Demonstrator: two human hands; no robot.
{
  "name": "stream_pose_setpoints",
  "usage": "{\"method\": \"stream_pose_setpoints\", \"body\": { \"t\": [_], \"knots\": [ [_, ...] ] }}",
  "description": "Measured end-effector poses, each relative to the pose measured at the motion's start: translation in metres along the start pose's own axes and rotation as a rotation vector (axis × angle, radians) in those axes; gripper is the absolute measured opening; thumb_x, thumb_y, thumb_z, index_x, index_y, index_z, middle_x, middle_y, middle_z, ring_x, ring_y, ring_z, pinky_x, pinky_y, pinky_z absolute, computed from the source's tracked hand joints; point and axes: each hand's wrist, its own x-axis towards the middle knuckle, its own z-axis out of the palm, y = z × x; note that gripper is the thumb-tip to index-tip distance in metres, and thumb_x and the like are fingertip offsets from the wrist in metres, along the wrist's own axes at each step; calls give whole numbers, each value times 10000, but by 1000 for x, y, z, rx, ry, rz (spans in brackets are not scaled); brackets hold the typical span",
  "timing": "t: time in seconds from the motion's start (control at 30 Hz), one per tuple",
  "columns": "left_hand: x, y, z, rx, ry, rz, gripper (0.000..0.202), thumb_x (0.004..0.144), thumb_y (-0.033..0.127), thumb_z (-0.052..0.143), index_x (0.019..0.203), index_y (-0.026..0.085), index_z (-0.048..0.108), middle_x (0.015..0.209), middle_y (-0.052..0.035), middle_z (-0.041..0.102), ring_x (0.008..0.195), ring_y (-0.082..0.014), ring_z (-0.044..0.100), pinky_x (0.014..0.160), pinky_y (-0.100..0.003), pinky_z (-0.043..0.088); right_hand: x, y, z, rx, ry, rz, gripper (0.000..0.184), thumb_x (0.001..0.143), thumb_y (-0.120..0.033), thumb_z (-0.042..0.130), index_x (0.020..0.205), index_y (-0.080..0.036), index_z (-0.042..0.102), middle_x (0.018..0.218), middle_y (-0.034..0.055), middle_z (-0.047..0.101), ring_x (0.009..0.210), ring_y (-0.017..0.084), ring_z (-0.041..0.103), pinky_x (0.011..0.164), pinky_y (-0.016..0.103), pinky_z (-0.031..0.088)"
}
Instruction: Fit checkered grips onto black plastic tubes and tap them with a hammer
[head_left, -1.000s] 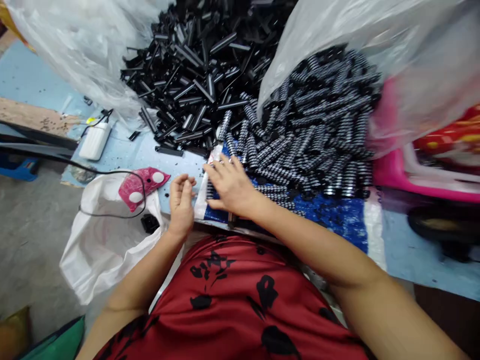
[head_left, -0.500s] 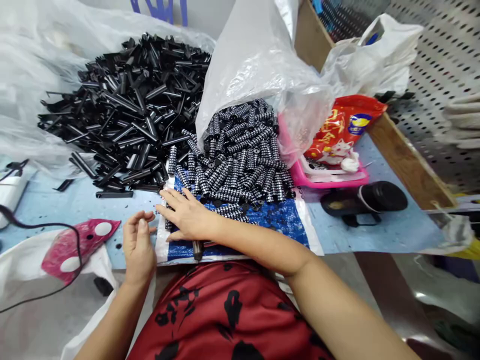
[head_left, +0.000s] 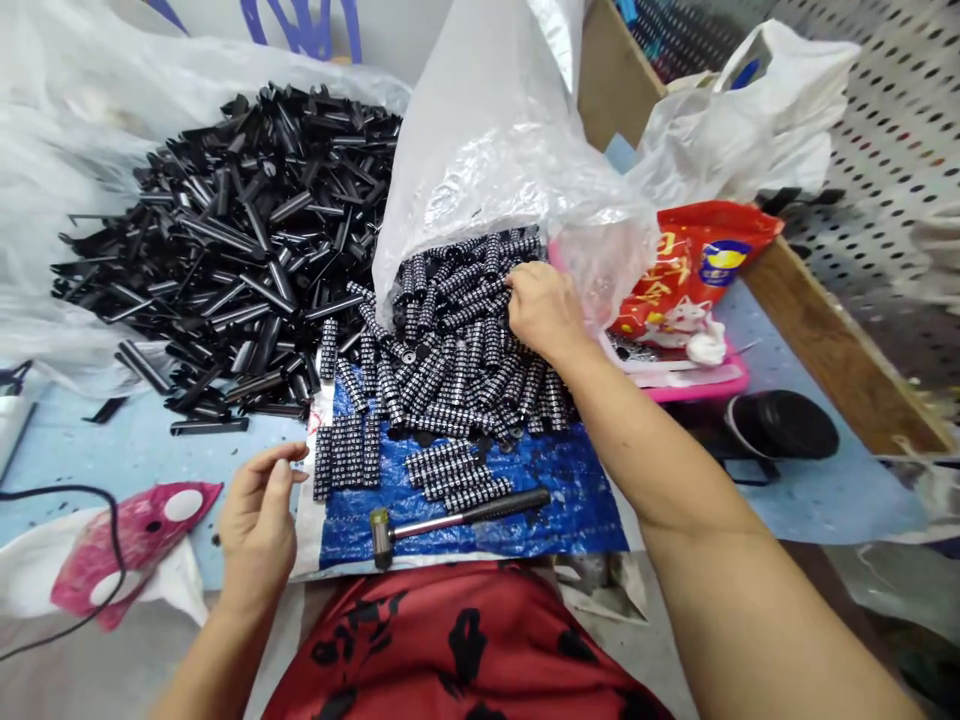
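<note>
My right hand [head_left: 541, 310] reaches into the pile of black, white-marked cylinders [head_left: 457, 340] spilling from a clear plastic bag [head_left: 495, 150]; its fingers curl down among them. My left hand [head_left: 259, 515] hovers at the table's front edge, thumb and fingers loosely pinched, with nothing visible in them. A short row of the cylinders [head_left: 345, 455] lies lined up on the blue sheet [head_left: 570, 490] just right of the left hand. A small hammer [head_left: 450, 522] lies on that sheet near me.
A big heap of black plastic clips [head_left: 232, 240] fills the back left. A pink tray [head_left: 697, 375], a red packet [head_left: 697, 260] and a black round object [head_left: 780, 425] sit at the right. A pink pouch [head_left: 142, 540] and a black cable [head_left: 60, 492] lie at the left.
My right hand has lifted off the row of cylinders near me and reached back right into the pile by the bag, uncovering the row and the hammer. The left hand has stayed nearly still.
</note>
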Motion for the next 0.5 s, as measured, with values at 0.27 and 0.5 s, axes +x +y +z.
{"method": "stream_pose_setpoints", "body": {
  "t": [0.27, 0.5],
  "knots": [
    [0, 14, 11, -6, 22, -63, 370, 972, 537, 694, 1126, 202, 721, 1185, -89, 737, 943, -212, 705, 884, -368, 600, 33, -2, 25, 24, -168, -101, 490, 1048, -226, 372, 1440, -241, 666, 1521, 98, 590, 1532, 320, 416, 1289, 677, 223],
    [1, 15, 18, -87, -29, -94, 346, 975, 504, 722, 1135, 197, 733, 1198, -96, 737, 953, -200, 696, 897, -350, 588, 17, 0, 11, -14, -195, -131, 394, 1049, -263, 395, 1201, -179, 749, 1286, 104, 680, 1247, 231, 584, 1259, 517, 297]
  ]
}}
